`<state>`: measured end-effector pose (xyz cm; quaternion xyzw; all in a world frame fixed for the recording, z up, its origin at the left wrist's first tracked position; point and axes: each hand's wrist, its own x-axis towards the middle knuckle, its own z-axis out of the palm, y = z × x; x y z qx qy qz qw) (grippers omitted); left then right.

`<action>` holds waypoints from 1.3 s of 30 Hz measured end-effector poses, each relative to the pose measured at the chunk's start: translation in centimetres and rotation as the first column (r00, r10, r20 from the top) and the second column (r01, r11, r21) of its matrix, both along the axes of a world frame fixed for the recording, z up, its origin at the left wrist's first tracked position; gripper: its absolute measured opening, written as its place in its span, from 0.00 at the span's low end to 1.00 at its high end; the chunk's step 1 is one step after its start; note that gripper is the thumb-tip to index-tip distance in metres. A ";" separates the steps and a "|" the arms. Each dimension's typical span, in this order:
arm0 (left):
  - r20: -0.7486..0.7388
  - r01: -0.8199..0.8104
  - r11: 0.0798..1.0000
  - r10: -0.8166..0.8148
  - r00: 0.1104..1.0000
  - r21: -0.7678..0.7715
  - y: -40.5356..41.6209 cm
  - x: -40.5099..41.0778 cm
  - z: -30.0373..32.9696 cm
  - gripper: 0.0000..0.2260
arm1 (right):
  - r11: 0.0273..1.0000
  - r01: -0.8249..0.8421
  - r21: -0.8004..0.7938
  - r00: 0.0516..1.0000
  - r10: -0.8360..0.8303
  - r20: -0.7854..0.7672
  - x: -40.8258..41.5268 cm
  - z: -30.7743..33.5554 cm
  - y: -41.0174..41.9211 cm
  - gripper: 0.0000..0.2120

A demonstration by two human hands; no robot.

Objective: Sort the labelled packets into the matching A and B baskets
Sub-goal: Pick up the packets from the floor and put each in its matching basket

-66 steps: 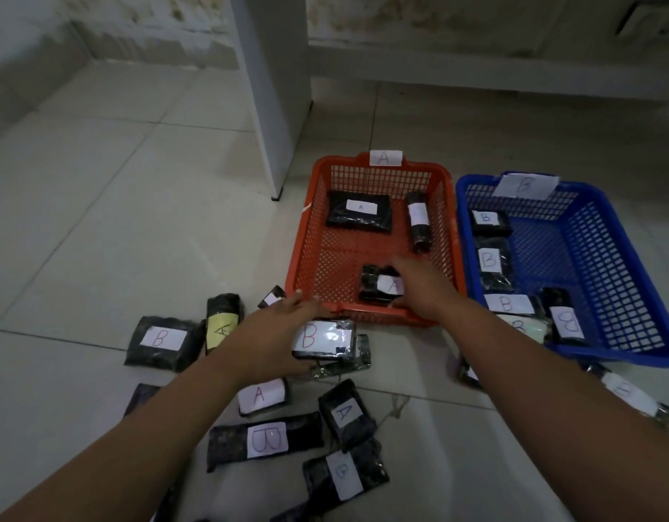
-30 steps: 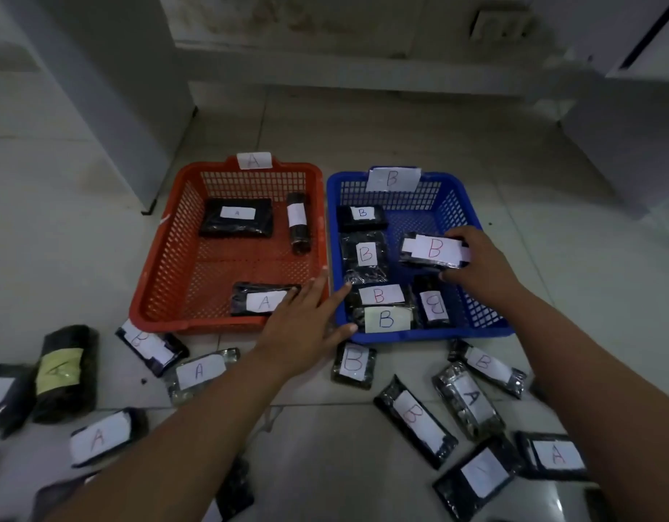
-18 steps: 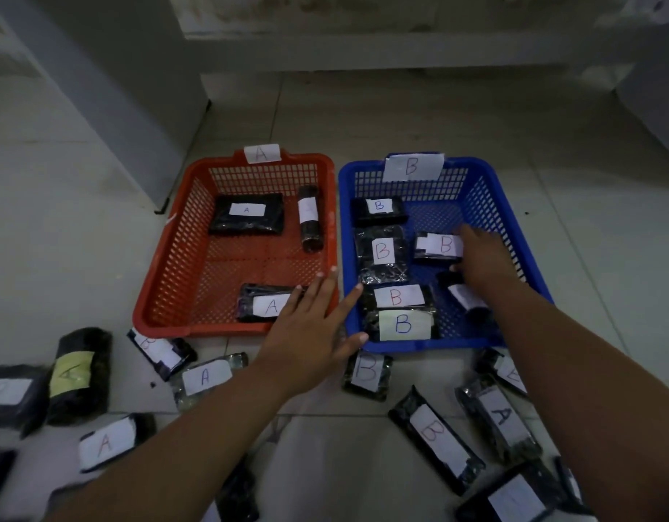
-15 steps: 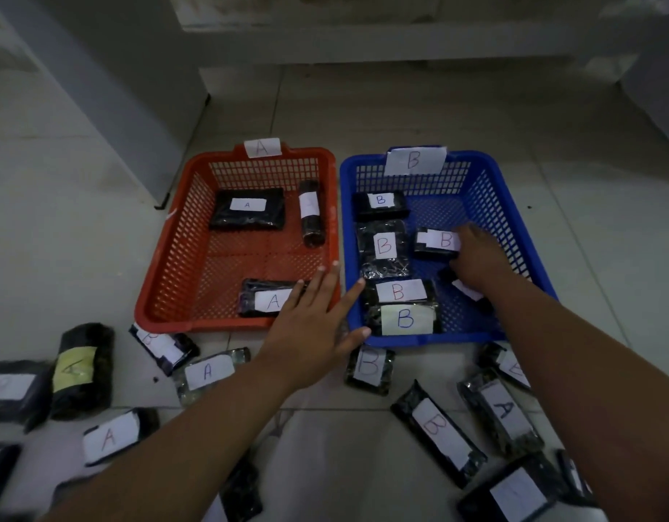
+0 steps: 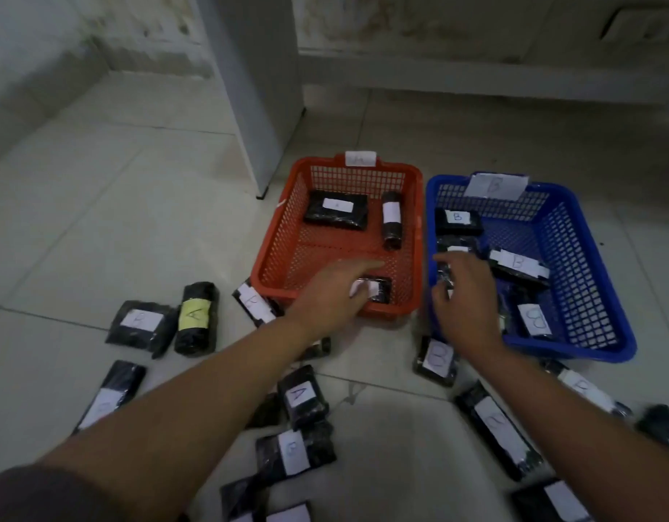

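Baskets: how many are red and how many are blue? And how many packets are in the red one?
Red basket: 1
Blue basket: 1
Packets in the red basket: 3, a flat one, a roll and one partly under the left hand
Total: 5

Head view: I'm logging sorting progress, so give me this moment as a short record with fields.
orange basket: three black packets inside, paper tag on the far rim
blue basket: several packets marked B inside, B tag on the far rim
left hand: fingers straight, over the orange basket's near edge, partly covering a packet there
right hand: over the blue basket's near left corner, fingers bent; whether it holds anything is unclear
floor: unsorted A and B packets lying loose, among them a yellow-label packet marked A
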<state>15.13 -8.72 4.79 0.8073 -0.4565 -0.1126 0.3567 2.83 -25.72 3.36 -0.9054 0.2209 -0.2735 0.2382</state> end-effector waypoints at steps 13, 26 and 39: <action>0.206 -0.551 0.735 0.514 0.833 0.395 22.3 9.2 -3.9 0.27 | 0.889 -0.411 0.201 0.868 0.449 -0.212 2.2 -2.7 17.3 0.17; 0.003 -0.632 0.635 0.705 0.710 0.445 18.5 8.0 -7.5 0.39 | 0.994 -0.095 0.044 0.898 0.105 -0.428 2.3 -3.7 17.2 0.18; 0.056 -0.623 0.778 0.628 0.776 -0.085 20.5 10.6 0.0 0.32 | 0.826 -0.564 -0.010 0.703 0.473 -0.531 3.9 -5.7 15.2 0.35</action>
